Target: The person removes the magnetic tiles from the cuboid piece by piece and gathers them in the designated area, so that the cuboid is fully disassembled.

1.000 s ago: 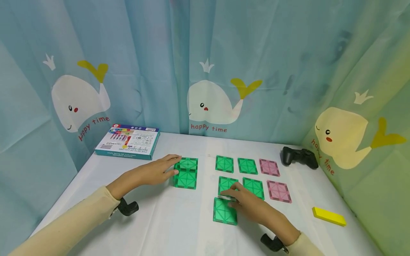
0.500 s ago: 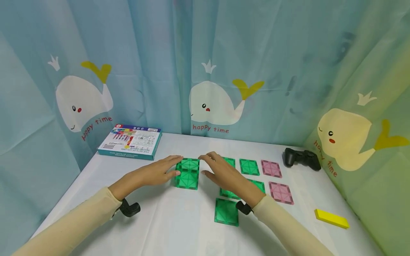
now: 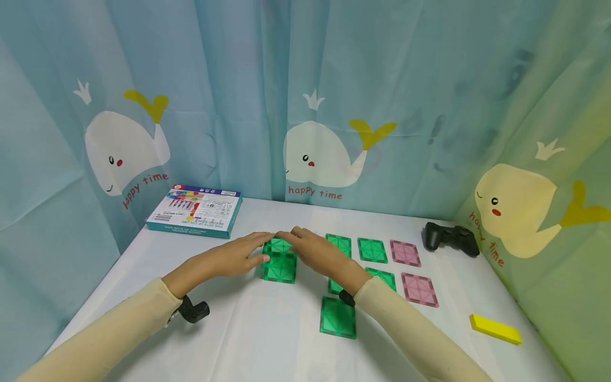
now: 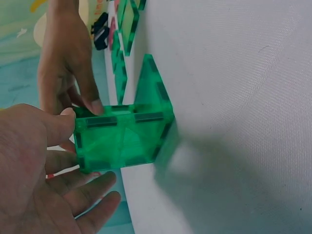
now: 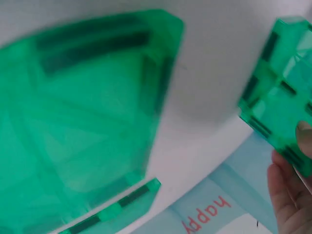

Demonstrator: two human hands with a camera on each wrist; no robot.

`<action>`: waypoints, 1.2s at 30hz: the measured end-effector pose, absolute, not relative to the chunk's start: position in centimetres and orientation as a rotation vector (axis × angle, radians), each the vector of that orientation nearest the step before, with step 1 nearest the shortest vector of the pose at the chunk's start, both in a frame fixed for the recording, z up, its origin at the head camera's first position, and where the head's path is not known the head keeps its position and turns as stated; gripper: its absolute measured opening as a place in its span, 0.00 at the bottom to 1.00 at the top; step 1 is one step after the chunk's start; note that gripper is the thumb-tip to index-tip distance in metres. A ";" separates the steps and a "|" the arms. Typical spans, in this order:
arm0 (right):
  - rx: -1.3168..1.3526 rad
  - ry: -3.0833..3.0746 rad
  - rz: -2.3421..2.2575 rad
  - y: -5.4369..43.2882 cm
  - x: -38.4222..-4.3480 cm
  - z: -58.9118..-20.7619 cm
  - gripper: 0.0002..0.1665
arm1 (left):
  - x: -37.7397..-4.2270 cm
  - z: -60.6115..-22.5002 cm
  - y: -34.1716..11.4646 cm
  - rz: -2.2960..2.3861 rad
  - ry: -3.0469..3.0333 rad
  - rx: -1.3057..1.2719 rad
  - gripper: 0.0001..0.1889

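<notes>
A small structure of green see-through magnetic tiles [image 3: 279, 269] stands left of the loose tiles. My left hand [image 3: 228, 259] holds its left side; in the left wrist view, the thumb is at a corner and the other fingers spread behind the edge. From the opposite side my right hand [image 3: 316, 253] grips the far edge, thumb [image 5: 305, 139] on a tile's face and fingers behind it. Another standing tile [image 4: 152, 85] shows at the structure's side. Several loose green tiles [image 3: 338, 318] lie flat to the right, partly beneath my right forearm.
Two pink tiles [image 3: 405, 253] lie at the right of the rows. Behind them sits a black game controller [image 3: 450, 239]. A yellow block [image 3: 495, 329] lies near the table's right side, and a flat toy box [image 3: 195, 211] at the back left. Curtains enclose the table.
My right hand has left the loose tiles, moved left and up, and taken hold of the structure. My left hand has stayed on it. The loose tiles lie as before.
</notes>
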State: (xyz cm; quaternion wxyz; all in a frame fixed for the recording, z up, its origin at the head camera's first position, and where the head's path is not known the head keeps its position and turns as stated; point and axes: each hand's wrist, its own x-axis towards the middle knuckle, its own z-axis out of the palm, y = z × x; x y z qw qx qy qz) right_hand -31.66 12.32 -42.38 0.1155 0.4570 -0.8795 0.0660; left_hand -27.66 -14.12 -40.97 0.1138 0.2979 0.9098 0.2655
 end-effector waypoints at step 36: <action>1.152 -2.612 0.480 13.6 -31.3 -42.3 0.36 | -27.9 -40.9 -13.4 0.779 2.652 0.883 0.37</action>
